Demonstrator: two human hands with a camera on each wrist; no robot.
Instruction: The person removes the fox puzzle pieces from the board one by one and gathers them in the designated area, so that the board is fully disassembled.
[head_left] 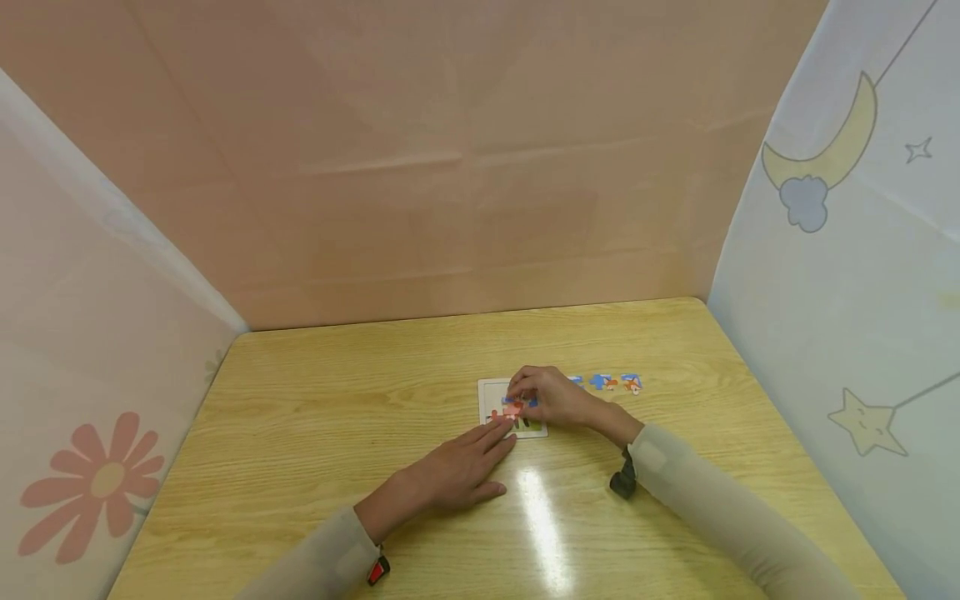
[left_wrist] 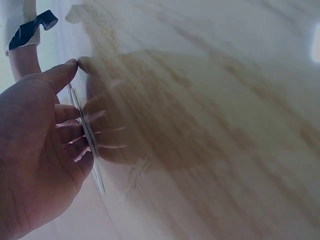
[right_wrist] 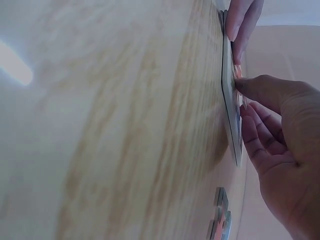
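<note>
A small jigsaw puzzle tray (head_left: 483, 388) with a pale border lies on the table, and coloured pieces fill part of its lower area. My left hand (head_left: 461, 471) rests with extended fingers on the tray's near left edge; in the left wrist view its fingers (left_wrist: 75, 132) reach over that edge. My right hand (head_left: 555, 396) is over the tray's right side, pinching a red-and-blue puzzle piece (head_left: 513, 409) between thumb and fingers, low against the tray. In the right wrist view the thumb (right_wrist: 265, 92) touches the tray surface, and the fingers largely hide the piece.
To the right of the tray lie loose puzzle pieces in a row: a blue-and-orange one (head_left: 602, 382), another with an orange figure (head_left: 632, 382), and one partly behind my right hand (head_left: 575, 379). The wooden table (head_left: 337, 400) meets fabric walls at the back and sides.
</note>
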